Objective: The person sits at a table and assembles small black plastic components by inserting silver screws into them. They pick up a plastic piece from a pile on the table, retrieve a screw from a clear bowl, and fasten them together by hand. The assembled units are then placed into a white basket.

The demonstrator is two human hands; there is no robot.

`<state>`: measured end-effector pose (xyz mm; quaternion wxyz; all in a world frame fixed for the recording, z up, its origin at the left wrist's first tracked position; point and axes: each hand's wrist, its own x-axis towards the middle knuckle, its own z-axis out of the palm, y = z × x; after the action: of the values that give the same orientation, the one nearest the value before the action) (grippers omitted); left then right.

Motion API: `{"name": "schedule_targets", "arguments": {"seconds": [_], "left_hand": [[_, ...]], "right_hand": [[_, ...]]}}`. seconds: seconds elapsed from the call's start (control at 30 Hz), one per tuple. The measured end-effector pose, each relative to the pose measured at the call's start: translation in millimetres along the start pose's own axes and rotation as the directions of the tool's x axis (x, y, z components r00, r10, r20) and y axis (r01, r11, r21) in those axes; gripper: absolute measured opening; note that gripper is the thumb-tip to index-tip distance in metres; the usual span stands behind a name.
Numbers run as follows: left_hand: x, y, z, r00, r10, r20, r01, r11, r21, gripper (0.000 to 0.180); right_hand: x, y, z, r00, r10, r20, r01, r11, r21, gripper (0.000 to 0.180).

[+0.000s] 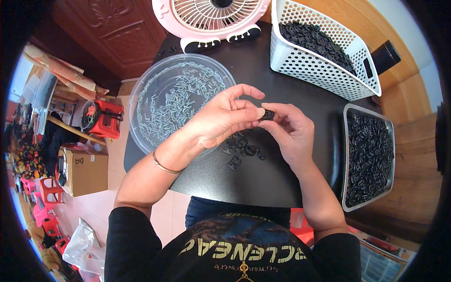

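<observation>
Jointly clamped by left fingers [251, 114] and right fingers [280, 111], a black piece [268, 115], pins [174, 105] left of them, loose pieces [242, 149] below.

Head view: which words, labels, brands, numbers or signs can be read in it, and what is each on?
I won't copy out wording, only where it stands.
Black T-shirt: large pale-yellow lettering across the chest, with a smaller line below it.
Cardboard box: short dark lettering on its side; a small pale label, too small to read.
Black piece between left hand and right hand: any marking too small to read.
</observation>
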<state>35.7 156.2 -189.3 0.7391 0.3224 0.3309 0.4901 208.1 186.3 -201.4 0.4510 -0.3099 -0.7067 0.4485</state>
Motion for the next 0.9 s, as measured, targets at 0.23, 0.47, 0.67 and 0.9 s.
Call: {"name": "schedule_targets", "arguments": {"seconds": [0.23,0.47,0.67,0.9], "left_hand": [[-1,1,-1,1.000,0.016,0.012,-0.016,0.999,0.037,0.037],[-5,6,3,0.998,0.063,-0.018,-0.059,0.985,0.163,0.033],[-14,19,13,0.970,0.234,-0.072,-0.206,0.938,0.279,0.028],[-33,35,7,0.904,0.400,0.153,-0.382,0.591,0.710,0.021]], "right_hand": [[0,1,-1,0.999,-0.028,0.040,0.029,0.999,-0.034,0.029],[0,-11,-3,0.996,-0.086,0.031,0.090,0.975,-0.201,0.026],[53,-51,-15,0.936,-0.195,-0.291,0.131,0.965,-0.227,0.024],[113,-55,-64,0.806,-0.504,-0.311,0.176,0.705,-0.687,0.035]]}}
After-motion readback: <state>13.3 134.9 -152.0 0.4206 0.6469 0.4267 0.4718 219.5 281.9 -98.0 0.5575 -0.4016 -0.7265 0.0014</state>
